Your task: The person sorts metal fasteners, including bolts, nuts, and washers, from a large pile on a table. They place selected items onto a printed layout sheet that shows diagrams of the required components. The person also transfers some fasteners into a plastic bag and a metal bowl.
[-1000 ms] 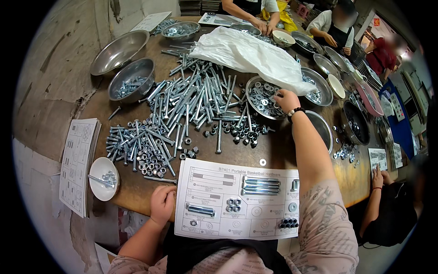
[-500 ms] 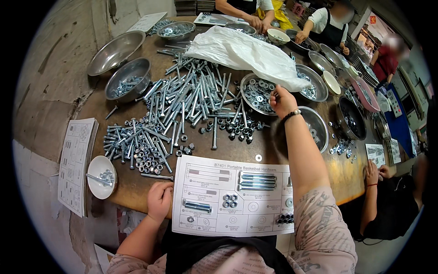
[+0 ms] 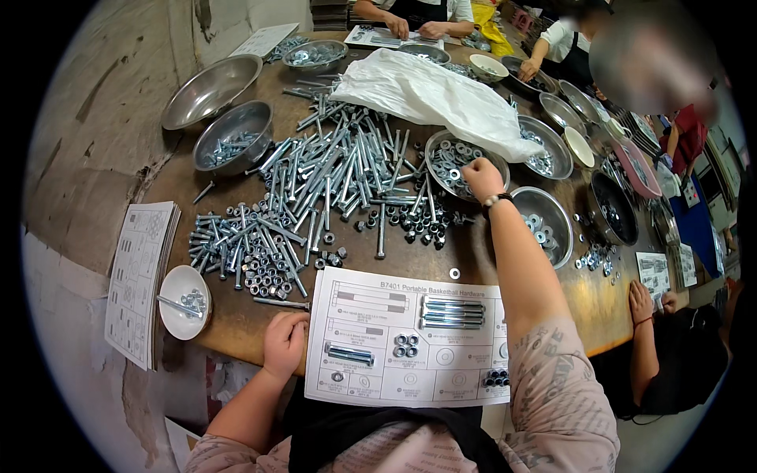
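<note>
My right hand (image 3: 482, 180), a beaded bracelet at its wrist, reaches into a steel bowl of flat washers (image 3: 446, 162). Its fingers are pinched together at the washers; what is between them is hidden. My left hand (image 3: 285, 344) is curled closed at the table edge, beside the left side of a printed hardware sheet (image 3: 378, 394); its grip is hidden. On the sheet lie long bolts (image 3: 452, 314), shorter bolts (image 3: 349, 354), silver nuts (image 3: 406, 345) and dark nuts (image 3: 497, 378). My right forearm covers the sheet's right part.
Beyond the sheet spreads a heap of bolts (image 3: 331, 169) with loose nuts (image 3: 272, 272). A white bag (image 3: 426, 91) drapes near the washer bowl. Another washer bowl (image 3: 564, 225) stands right. A white bowl (image 3: 185, 323) sits left. Other people work around the table.
My right hand has dropped from the white bag's edge to the washers in the bowl. The bag edge is let go. My left hand stays by the sheet.
</note>
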Motion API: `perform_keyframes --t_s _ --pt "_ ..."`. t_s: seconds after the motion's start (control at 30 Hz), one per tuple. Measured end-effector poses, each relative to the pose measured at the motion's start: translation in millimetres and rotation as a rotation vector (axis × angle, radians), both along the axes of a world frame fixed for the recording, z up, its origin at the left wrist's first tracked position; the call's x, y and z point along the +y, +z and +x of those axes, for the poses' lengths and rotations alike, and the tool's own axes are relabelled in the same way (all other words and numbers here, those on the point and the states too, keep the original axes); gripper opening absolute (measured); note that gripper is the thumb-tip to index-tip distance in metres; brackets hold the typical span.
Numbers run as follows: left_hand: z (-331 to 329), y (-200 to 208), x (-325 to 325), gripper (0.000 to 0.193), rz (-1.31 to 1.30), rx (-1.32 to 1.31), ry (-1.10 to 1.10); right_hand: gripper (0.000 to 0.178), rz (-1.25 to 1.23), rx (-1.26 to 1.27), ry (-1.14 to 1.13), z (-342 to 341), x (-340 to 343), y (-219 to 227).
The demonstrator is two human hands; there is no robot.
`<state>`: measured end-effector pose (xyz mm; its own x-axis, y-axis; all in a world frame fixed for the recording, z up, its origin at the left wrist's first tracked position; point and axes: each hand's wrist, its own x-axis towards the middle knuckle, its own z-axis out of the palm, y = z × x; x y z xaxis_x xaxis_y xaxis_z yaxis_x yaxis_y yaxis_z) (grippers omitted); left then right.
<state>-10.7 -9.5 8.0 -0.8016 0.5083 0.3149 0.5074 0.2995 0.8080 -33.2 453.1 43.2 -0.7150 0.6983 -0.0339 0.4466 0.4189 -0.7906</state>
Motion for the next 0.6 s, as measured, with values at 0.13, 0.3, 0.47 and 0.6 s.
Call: perform_keyframes --t_s 0.13,0.3,0.47,0.6 --pt "-1 -6 -3 0.014 -0.005 -0.022 0.001 0.013 -0.950 0.720 -0.075 46 -46 31" --pt "-2 -10 -6 0.014 0.004 -0.016 -0.003 0.018 -1.673 0.963 -0.027 102 -106 13" --pt "6 2 -3 0.019 0.103 0.045 0.060 0.030 -1.748 0.910 -0.198 149 -170 1" --pt "37 55 43 0.030 0.087 0.030 -0.252 0.044 -1.661 0.827 -0.171 178 -207 30"
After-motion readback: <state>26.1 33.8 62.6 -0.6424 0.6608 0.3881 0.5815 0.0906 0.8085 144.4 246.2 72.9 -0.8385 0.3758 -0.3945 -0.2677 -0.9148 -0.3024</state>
